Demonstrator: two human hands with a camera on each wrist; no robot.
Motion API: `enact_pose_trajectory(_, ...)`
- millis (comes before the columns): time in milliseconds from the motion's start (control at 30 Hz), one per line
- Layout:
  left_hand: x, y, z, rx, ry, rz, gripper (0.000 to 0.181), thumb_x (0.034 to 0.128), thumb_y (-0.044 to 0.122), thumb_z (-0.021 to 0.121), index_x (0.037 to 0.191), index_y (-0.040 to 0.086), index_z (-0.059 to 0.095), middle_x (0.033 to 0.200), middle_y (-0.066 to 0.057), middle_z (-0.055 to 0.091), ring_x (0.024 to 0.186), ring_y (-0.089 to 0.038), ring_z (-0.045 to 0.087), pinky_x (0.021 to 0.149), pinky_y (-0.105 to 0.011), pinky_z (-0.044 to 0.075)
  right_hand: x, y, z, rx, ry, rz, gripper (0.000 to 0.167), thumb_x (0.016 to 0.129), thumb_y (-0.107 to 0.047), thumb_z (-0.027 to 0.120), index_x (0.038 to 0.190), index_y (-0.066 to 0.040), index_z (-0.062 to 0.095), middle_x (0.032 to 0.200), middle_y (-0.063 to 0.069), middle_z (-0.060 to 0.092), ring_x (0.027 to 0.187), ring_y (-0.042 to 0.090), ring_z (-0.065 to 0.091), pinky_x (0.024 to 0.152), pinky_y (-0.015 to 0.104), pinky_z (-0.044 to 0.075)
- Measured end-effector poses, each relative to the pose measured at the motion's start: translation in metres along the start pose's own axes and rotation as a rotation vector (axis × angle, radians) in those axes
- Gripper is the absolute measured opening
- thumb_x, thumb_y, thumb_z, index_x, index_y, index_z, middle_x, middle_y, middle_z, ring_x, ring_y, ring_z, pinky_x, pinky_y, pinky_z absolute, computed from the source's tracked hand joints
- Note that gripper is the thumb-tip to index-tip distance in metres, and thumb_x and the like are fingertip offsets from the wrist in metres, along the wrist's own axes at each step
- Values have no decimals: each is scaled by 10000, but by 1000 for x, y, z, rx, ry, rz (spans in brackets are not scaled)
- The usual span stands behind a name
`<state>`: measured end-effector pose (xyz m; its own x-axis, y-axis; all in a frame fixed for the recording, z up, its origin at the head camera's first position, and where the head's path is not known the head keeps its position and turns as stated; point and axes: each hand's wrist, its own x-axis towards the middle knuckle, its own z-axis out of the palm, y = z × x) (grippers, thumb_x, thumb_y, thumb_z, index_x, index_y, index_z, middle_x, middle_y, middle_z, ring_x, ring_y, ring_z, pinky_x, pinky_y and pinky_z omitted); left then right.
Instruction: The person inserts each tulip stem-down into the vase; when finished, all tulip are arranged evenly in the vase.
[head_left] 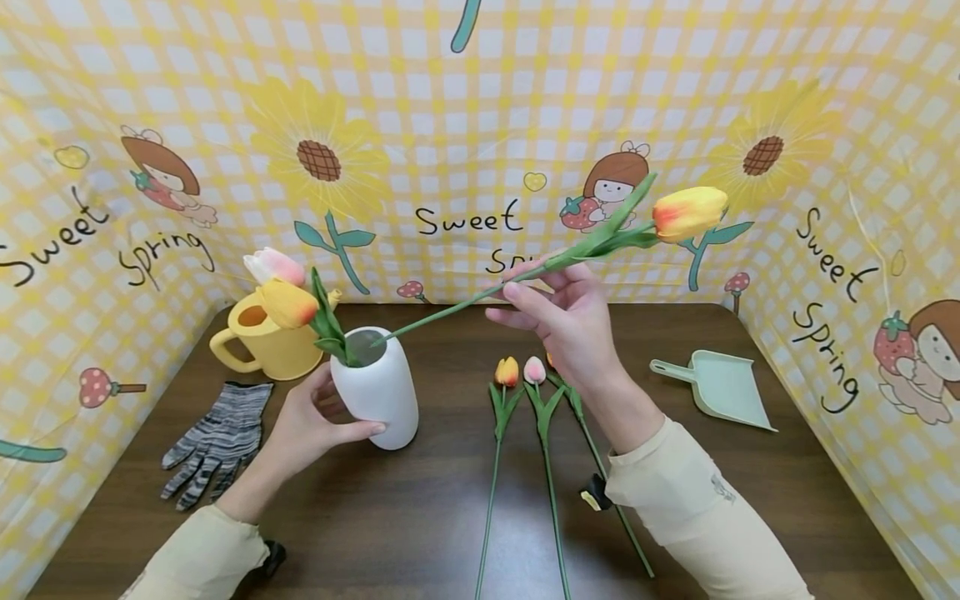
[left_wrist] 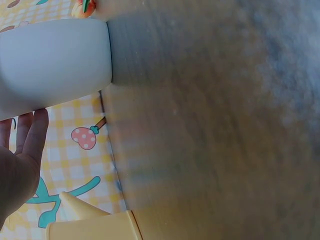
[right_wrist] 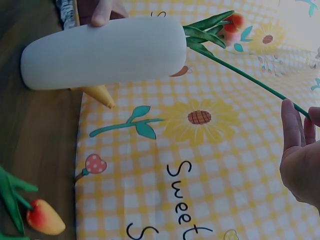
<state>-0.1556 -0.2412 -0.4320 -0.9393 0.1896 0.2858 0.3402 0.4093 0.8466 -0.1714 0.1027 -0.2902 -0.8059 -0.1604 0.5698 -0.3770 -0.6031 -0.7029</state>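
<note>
In the head view, the left hand (head_left: 311,425) grips a white vase (head_left: 390,396), its thumb across the near side. A yellow-orange tulip (head_left: 288,304) and a pink-white tulip (head_left: 273,265) lean out of the vase's left side. Up to the right, the right hand (head_left: 573,325) pinches the green stem of another yellow-orange tulip (head_left: 690,212). That stem slants down leftward, its lower end at the vase mouth. From the right wrist view, fingers and thumb of the right hand (right_wrist: 302,165) hold the stem; the vase (right_wrist: 105,55) appears sideways there.
Several tulips (head_left: 535,371) lie on the brown table (head_left: 442,517), one partly behind the right forearm. Behind the vase, to the left, stands a yellow watering can (head_left: 288,358). A striped grey glove (head_left: 221,442) lies at left, a pale green dustpan (head_left: 727,387) at right. Checked cloth hangs around.
</note>
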Motion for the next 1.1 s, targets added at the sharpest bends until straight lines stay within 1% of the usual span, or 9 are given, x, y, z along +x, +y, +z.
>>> enact_pose_trajectory(100,-1,1,0,4,-1,-2,852,680,132,967,1408,237,536,1234,7,678,1086,-136,667,874,-244,552,3,5,5,4,-6,-5,258,896,175,589,1013,-22,707,1008,136,708,885,284,734,795,565,579)
enact_pose_trajectory(200,0,2,-1,-3,-1,-6,855,677,126,967,1407,234,536,1236,2,676,1090,-138,666,880,-245,550,5,10,9,-27,-2,-6,232,893,161,615,1010,-17,707,1004,146,701,896,298,735,790,577,576)
enact_pose_trajectory(333,1,0,0,-8,-5,-5,847,680,129,966,1401,248,537,1227,13,676,1090,-145,666,880,-248,551,7,17,15,-63,-2,17,197,896,154,633,1007,2,694,977,131,714,920,329,736,785,590,572)
enact_pose_trajectory(533,0,-2,0,-2,-3,6,854,679,132,967,1403,265,536,1217,23,682,1074,-148,672,863,-249,559,9,26,25,-100,-31,64,163,897,134,661,1013,19,658,972,127,726,937,347,735,812,580,569)
enact_pose_trajectory(567,0,-2,0,-3,-2,7,855,677,132,968,1402,267,536,1217,25,682,1074,-147,673,861,-249,560,9,27,27,-114,-38,70,165,898,126,666,1016,11,653,980,127,724,940,364,732,817,574,570)
enact_pose_trajectory(667,1,-2,0,-8,-4,11,860,674,132,970,1403,269,536,1220,26,682,1079,-147,672,863,-249,560,11,31,32,-150,-58,76,164,902,116,669,1044,48,619,995,131,711,935,412,720,817,564,573)
enact_pose_trajectory(767,1,-2,1,-9,-4,14,858,673,135,971,1401,269,537,1217,26,682,1081,-147,671,868,-248,558,12,36,36,-173,-81,80,182,911,113,664,1072,57,600,1014,145,697,937,399,721,817,546,579)
enact_pose_trajectory(933,1,-3,2,-4,-2,12,852,673,138,971,1397,261,540,1212,23,684,1075,-142,673,861,-243,558,14,42,43,-185,-123,74,181,923,129,641,1071,34,599,1047,193,693,979,322,727,820,529,583)
enact_pose_trajectory(1100,0,-1,1,18,3,8,855,674,155,973,1401,248,533,1218,21,679,1084,-123,666,870,-222,545,16,48,51,-212,-165,58,168,935,137,620,1094,101,580,1059,252,671,972,327,719,824,521,585)
